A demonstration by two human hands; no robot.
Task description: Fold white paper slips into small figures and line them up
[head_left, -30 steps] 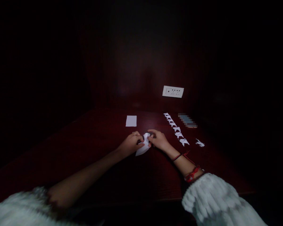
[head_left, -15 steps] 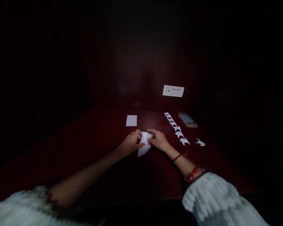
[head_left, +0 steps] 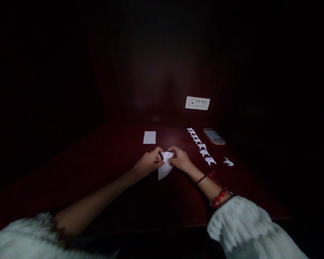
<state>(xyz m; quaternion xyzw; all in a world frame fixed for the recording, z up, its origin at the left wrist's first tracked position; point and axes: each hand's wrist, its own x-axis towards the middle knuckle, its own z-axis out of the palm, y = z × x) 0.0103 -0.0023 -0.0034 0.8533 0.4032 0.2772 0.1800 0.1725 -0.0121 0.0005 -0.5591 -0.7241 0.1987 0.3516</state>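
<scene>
Between my two hands is a piece of white folded paper (head_left: 164, 171), its pointed lower end hanging toward me. My left hand (head_left: 150, 160) pinches its left edge, thumb on the near face. At the right edge, my right hand (head_left: 180, 158) grips it with bent fingers, partly covering the paper. Beyond my hands, a white rectangular sheet of paper (head_left: 149, 137) lies flat on the table. To the right runs a slanting row of several small folded paper pieces (head_left: 202, 146) with pointed ends.
A crumpled bit of white paper (head_left: 228, 162) lies right of the row. Behind it rests a flat, blurred-out phone-like object (head_left: 214, 136). The dark red table (head_left: 110, 151) meets a wall carrying a white power socket (head_left: 197, 103). Surroundings are very dark.
The left fingers have shifted slightly on the paper, with the thumb a little higher. Both hands keep their grip. The whole view has moved very slightly.
</scene>
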